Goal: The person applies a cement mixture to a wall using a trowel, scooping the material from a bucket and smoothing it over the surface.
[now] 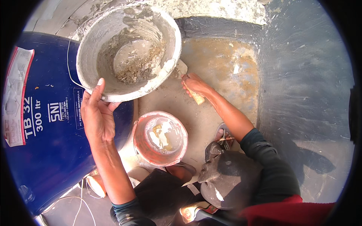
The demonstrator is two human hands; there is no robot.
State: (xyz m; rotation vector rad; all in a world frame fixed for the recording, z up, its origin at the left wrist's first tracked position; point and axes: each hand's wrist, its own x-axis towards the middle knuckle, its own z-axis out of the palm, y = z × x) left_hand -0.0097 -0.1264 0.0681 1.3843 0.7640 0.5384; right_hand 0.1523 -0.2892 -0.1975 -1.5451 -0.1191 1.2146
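My left hand [100, 113] grips the near rim of a mortar-crusted bucket [90, 56], thumb over the lip and fingers beneath. This bucket is raised and tilted so that its inside shows, with wet grey mortar [132, 69] lying in the bottom. To its right, my right hand [194, 86] is closed round the wooden handle of a trowel [198, 98]. The trowel's blade points away from me, dirty with mortar and partly hidden by the bucket's rim. Below both hands stands a red bucket [138, 145] with whitish residue inside.
A large blue water tank [56, 150] takes up the left side. The grey wall [305, 75] rises at the right, and rough masonry [222, 11] lies at the far edge. White cable [81, 203] loops at the lower left. My sandalled foot [222, 133] is near the red bucket.
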